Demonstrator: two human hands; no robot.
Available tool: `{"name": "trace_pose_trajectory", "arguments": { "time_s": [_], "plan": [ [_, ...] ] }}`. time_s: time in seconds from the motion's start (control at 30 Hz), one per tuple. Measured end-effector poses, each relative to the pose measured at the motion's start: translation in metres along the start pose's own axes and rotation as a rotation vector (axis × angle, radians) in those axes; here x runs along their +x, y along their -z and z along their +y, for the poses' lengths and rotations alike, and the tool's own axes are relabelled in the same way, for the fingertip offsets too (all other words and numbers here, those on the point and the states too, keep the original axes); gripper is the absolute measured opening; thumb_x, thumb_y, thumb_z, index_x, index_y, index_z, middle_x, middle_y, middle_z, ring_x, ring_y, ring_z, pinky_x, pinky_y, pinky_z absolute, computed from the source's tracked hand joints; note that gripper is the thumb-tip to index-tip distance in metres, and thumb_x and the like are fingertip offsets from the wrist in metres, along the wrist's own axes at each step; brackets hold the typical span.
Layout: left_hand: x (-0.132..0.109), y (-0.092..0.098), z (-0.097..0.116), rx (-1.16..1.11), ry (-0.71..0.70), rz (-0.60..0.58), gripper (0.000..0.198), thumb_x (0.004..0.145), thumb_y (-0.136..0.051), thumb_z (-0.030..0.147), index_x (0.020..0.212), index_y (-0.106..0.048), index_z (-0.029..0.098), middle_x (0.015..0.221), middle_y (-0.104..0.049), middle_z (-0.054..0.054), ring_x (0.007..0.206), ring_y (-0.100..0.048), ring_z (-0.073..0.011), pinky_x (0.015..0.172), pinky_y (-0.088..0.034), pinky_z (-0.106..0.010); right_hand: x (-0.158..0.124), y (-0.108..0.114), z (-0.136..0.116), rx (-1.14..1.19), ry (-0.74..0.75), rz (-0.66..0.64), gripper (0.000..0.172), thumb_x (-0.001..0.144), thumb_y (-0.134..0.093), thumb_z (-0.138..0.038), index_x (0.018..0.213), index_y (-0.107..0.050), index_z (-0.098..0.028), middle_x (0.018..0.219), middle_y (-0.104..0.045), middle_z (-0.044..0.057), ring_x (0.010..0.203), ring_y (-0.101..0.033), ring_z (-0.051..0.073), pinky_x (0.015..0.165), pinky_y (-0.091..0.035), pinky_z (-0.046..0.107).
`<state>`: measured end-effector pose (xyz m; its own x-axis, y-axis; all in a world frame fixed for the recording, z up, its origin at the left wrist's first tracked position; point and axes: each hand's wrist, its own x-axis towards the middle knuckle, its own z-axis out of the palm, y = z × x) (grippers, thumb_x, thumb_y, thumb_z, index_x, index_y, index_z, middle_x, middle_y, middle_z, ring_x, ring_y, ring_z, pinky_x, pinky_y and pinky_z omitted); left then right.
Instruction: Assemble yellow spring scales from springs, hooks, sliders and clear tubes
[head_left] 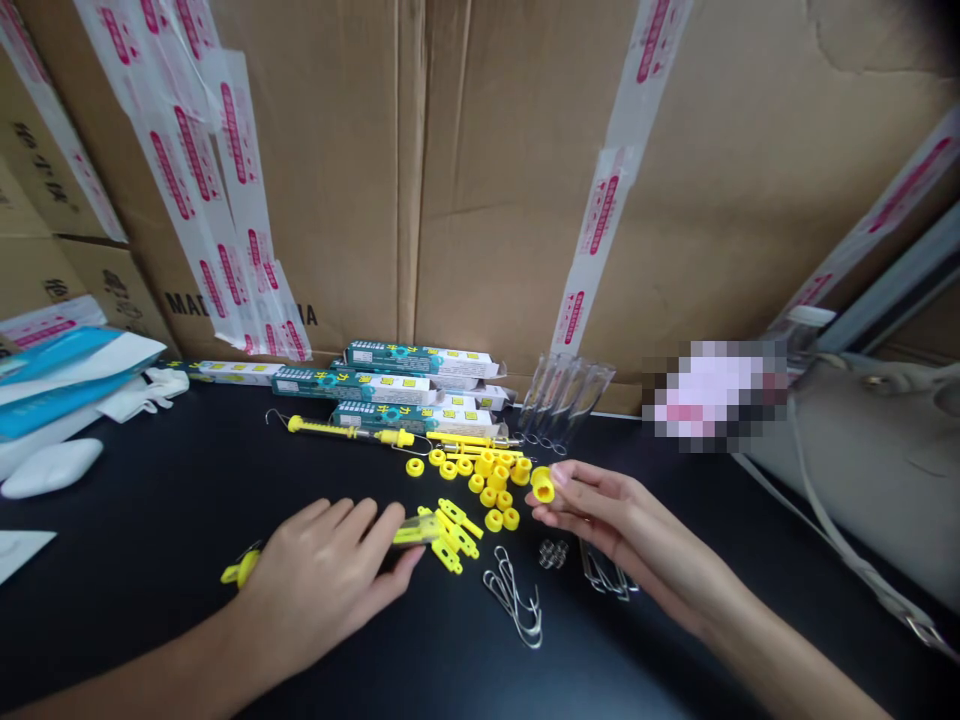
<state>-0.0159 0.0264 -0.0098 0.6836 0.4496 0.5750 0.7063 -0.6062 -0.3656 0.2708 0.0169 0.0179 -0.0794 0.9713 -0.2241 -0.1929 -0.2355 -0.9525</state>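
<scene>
My left hand lies on the black table, fingers curled over a clear tube with a yellow insert; a yellow end piece pokes out at the wrist side. My right hand pinches a small yellow cap between thumb and fingertips, just right of a pile of yellow rings. Yellow strip parts lie between the hands. A finished yellow spring scale rests behind them.
Metal hooks and small springs lie in front. Clear tubes lean at the back beside teal product boxes. Taped cardboard cartons wall the rear. White and blue packets sit left, a grey bag right.
</scene>
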Motion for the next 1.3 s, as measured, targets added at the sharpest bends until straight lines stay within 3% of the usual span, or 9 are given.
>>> {"name": "trace_pose_trajectory", "arguments": {
  "time_s": [0.2,0.4,0.5,0.57,0.7,0.9,1.03,1.2,1.3],
  "plan": [
    [0.003,-0.006,-0.016,0.115,0.034,-0.153,0.041,0.102,-0.029,0.021,0.086,-0.067,0.017,0.065,-0.064,-0.004,0.059,-0.063,-0.0250,0.056,-0.040,-0.035,0.002,0.000,0.001,0.133,-0.080,0.016,0.041,0.079,-0.081,-0.026,0.117,-0.069,-0.017,0.089,-0.075,0.006,0.084,-0.072,0.014,0.086,-0.058,0.022],
    [0.000,-0.011,-0.019,0.175,0.018,-0.147,0.040,0.101,-0.030,0.020,0.090,-0.068,0.014,0.069,-0.062,-0.007,0.063,-0.061,-0.0259,0.059,-0.041,-0.035,0.003,-0.001,0.004,0.201,-0.103,-0.098,0.031,0.080,-0.080,-0.031,0.105,-0.072,-0.015,0.084,-0.075,0.005,0.078,-0.071,0.011,0.081,-0.057,0.019],
    [0.001,-0.010,-0.019,0.159,0.020,-0.121,0.035,0.101,-0.037,0.028,0.103,-0.067,0.010,0.077,-0.063,-0.010,0.071,-0.060,-0.0282,0.063,-0.042,-0.038,0.001,-0.002,0.005,0.179,-0.096,-0.103,0.027,0.080,-0.081,-0.033,0.097,-0.072,-0.014,0.083,-0.074,0.005,0.076,-0.070,0.011,0.078,-0.057,0.018],
    [0.005,-0.007,-0.016,0.074,0.015,-0.051,0.030,0.100,-0.044,0.029,0.111,-0.064,0.009,0.086,-0.064,-0.011,0.076,-0.060,-0.0281,0.067,-0.043,-0.039,0.001,-0.003,0.005,0.171,-0.093,-0.105,0.027,0.080,-0.082,-0.034,0.096,-0.072,-0.014,0.083,-0.074,0.005,0.075,-0.070,0.010,0.078,-0.057,0.018],
    [0.013,-0.001,-0.002,-0.258,-0.056,0.091,0.018,0.096,-0.053,0.016,0.111,-0.062,0.018,0.093,-0.061,-0.007,0.080,-0.058,-0.0228,0.072,-0.045,-0.037,0.000,-0.008,0.004,0.135,-0.077,-0.113,0.031,0.081,-0.081,-0.033,0.105,-0.072,-0.016,0.085,-0.075,0.004,0.077,-0.070,0.009,0.081,-0.056,0.018],
    [0.025,-0.004,0.015,-0.534,-0.029,0.121,0.030,0.097,-0.054,0.020,0.127,-0.056,0.025,0.099,-0.055,-0.007,0.088,-0.057,-0.0212,0.074,-0.052,-0.035,-0.005,-0.021,0.010,0.135,-0.053,-0.179,0.032,0.082,-0.080,-0.033,0.109,-0.072,-0.019,0.086,-0.073,0.002,0.077,-0.069,0.009,0.082,-0.055,0.020],
    [0.034,-0.010,0.017,-0.695,-0.010,0.109,0.039,0.099,-0.056,0.026,0.137,-0.050,0.023,0.111,-0.057,-0.009,0.099,-0.059,-0.0213,0.085,-0.055,-0.038,-0.009,-0.032,0.015,0.120,-0.040,-0.248,0.031,0.084,-0.077,-0.036,0.107,-0.070,-0.017,0.082,-0.072,0.003,0.073,-0.066,0.010,0.077,-0.054,0.021],
    [0.040,-0.013,0.018,-0.934,-0.030,0.175,0.022,0.097,-0.057,0.015,0.118,-0.063,0.018,0.114,-0.066,-0.010,0.111,-0.061,-0.0209,0.096,-0.053,-0.039,-0.010,-0.044,0.023,0.056,-0.045,-0.322,0.039,0.084,-0.074,-0.046,0.107,-0.065,-0.015,0.073,-0.070,0.001,0.065,-0.066,0.011,0.069,-0.053,0.022],
    [0.038,-0.014,0.019,-1.006,-0.003,0.209,0.018,0.096,-0.058,0.013,0.113,-0.064,0.018,0.114,-0.070,-0.010,0.112,-0.063,-0.0208,0.097,-0.055,-0.039,-0.012,-0.043,0.022,-0.198,0.042,-0.252,0.047,0.086,-0.066,-0.055,0.114,-0.060,-0.018,0.068,-0.068,0.000,0.053,-0.060,0.012,0.056,-0.049,0.024]
  ]
}}
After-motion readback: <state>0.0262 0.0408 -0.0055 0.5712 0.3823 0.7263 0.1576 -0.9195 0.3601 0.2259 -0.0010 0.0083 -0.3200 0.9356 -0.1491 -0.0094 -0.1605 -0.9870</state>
